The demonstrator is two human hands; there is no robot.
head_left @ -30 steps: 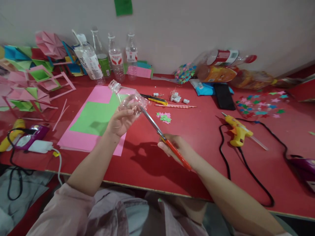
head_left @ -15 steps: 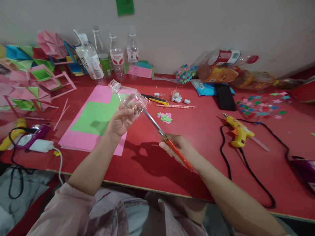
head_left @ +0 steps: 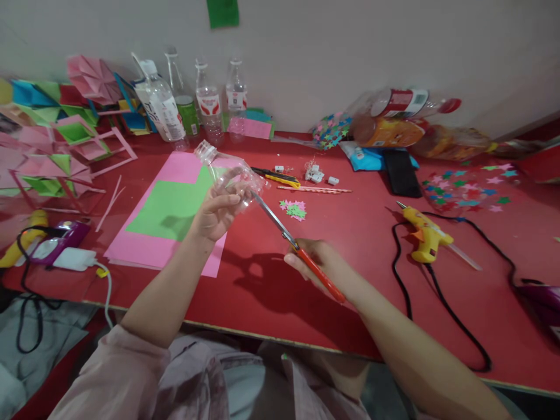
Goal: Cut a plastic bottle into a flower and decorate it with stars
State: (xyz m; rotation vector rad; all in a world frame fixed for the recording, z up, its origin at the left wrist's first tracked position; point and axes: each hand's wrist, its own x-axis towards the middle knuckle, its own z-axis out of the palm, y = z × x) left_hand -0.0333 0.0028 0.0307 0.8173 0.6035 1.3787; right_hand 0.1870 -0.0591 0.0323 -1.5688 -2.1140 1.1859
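Observation:
My left hand (head_left: 223,210) is closed on a clear cut plastic bottle top (head_left: 223,166), its neck pointing up and left. The red-handled scissors (head_left: 315,269) are in my right hand (head_left: 317,262), their blades reaching up-left to the cut edge of the plastic. Beneath and left of my left hand lie pink sheets (head_left: 140,252) with a green sheet (head_left: 164,204) on top. Small pink and green paper stars (head_left: 294,209) lie on the red table (head_left: 262,303), right of the blade tips. Behind them is a yellow cutter (head_left: 280,177).
Upright bottles (head_left: 207,105) stand at the back left beside folded paper models (head_left: 74,134). A yellow glue gun (head_left: 425,233) with a black cord lies at the right, below a black phone (head_left: 401,173). Bottles (head_left: 398,103) lie at the back right.

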